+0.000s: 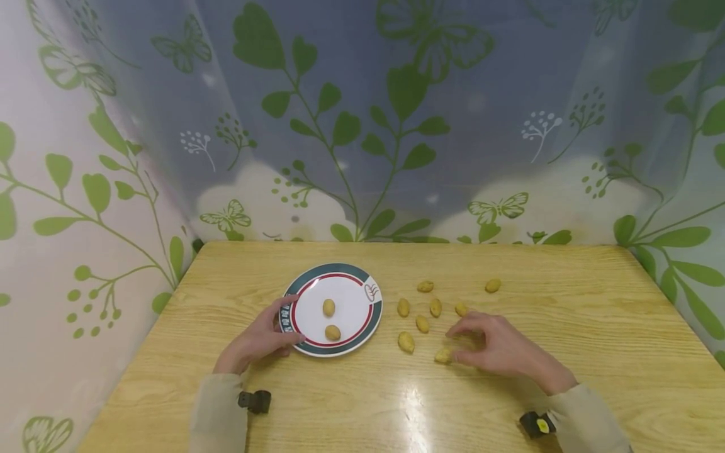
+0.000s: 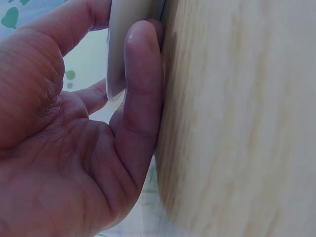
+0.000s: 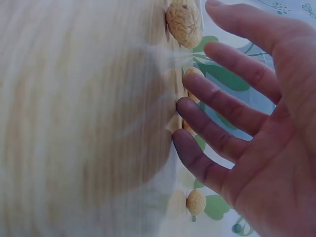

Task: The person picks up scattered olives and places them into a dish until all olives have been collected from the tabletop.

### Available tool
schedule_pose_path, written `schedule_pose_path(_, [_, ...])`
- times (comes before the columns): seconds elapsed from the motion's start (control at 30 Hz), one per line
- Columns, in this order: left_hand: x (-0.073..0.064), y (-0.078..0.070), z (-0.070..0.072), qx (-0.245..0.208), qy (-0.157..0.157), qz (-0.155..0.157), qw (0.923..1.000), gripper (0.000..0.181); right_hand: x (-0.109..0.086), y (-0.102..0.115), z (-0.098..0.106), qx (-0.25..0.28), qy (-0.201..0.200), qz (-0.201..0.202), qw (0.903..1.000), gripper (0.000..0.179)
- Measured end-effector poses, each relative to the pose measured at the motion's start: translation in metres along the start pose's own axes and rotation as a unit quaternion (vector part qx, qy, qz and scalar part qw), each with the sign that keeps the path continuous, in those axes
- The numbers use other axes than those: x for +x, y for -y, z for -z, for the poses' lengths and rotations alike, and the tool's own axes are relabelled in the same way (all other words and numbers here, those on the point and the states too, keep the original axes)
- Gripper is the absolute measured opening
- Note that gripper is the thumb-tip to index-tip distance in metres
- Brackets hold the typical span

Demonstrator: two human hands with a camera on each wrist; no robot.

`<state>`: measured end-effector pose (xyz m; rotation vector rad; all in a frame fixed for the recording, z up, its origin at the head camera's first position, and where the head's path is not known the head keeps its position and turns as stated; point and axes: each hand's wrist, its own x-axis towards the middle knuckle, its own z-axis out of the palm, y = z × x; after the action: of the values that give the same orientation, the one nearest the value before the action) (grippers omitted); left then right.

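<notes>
At its left rim, a white plate with a dark green edge and a red ring is gripped by my left hand. The left wrist view shows the plate edge-on between thumb and fingers. Two tan walnuts lie on the plate. My right hand is low over the table with fingers spread, holding nothing. Nearest its thumb is a wrinkled walnut; the right wrist view shows a walnut just apart from the thumb and index fingertips. Another walnut is partly hidden behind the right fingers.
Several more walnuts lie scattered between plate and right hand, among them one walnut near the front. A lone walnut sits farther back on the right. The wooden table meets a leaf-patterned curtain at its back edge.
</notes>
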<state>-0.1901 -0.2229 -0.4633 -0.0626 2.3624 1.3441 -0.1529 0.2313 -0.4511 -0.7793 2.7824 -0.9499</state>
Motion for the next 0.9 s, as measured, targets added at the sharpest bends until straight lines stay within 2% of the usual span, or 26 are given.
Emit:
schedule_pose_path(0.2, [0.0005,0.0005,0.0002,-0.003,0.001,-0.002,1.0000,0.087,0.0000,-0.0019,-0.0044,0.016,0.013,-0.001,0.9998,0.027])
schedule_pose_path(0.43, [-0.0017,-0.0011,-0.0007,-0.008,0.005,-0.013,0.9999,0.087,0.0004,-0.0003,-0.0065,0.006,0.028,-0.010,0.9995,0.023])
schedule_pose_path(0.9, [-0.0018,-0.0023,0.0000,-0.004,0.000,-0.015,0.9999,0.087,0.0015,-0.0014,-0.0087,0.001,0.022,-0.005,0.9997,0.020])
